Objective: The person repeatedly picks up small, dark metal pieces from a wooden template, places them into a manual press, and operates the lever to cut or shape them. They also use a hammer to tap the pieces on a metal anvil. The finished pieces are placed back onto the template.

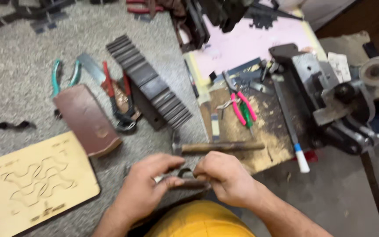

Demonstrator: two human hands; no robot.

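Workshop; vise (pixel 330 94); hammer (pixel 220 147); pliers (pixel 242 107)

Both hands, left (pixel 143 186) and right (pixel 224 177), pinch a small dark strip (pixel 185 179) (blurred). Hammer (pixel 218 147) just beyond; pink pliers (pixel 242 107) farther back.

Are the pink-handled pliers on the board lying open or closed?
Open: the pink-handled pliers lie flat on the sawdust-covered board, handles spread apart. Jaw tips are too blurred to judge.
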